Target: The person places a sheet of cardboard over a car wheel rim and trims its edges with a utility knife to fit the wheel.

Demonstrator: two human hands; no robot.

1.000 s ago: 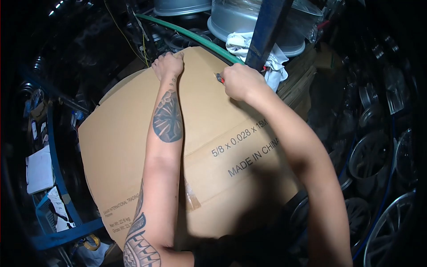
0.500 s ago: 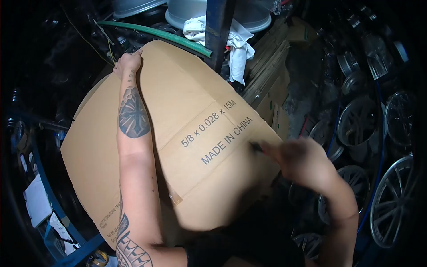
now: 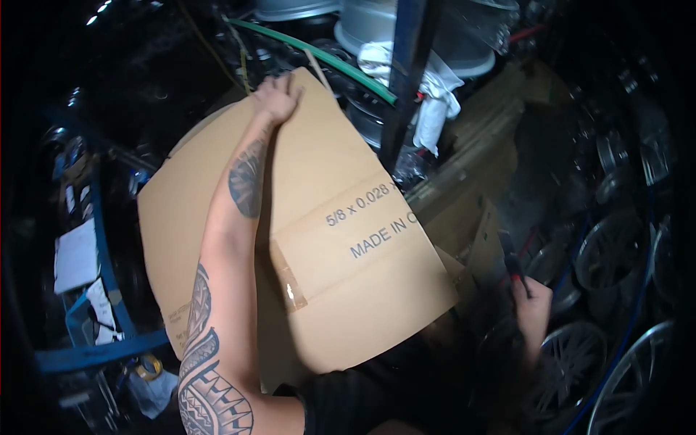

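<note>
A large brown cardboard sheet with black printing leans in front of me, its right edge running straight through the lettering. Across its upper part my left hand lies flat, fingers spread near the top edge. My right hand is off to the right of the sheet, closed around a utility knife with a dark and red handle, pointing upward. Brown tape sticks to the sheet near its lower middle. A thin cardboard strip shows beside the top right edge.
A dark metal post rises behind the sheet, with a white cloth and a green hose near it. Wheel rims line the right side. A blue metal frame stands at left.
My right hand has moved away from the sheet to the right with the knife. The sheet's right part, with the end of the lettering, is gone from it. My left hand's fingers have spread.
</note>
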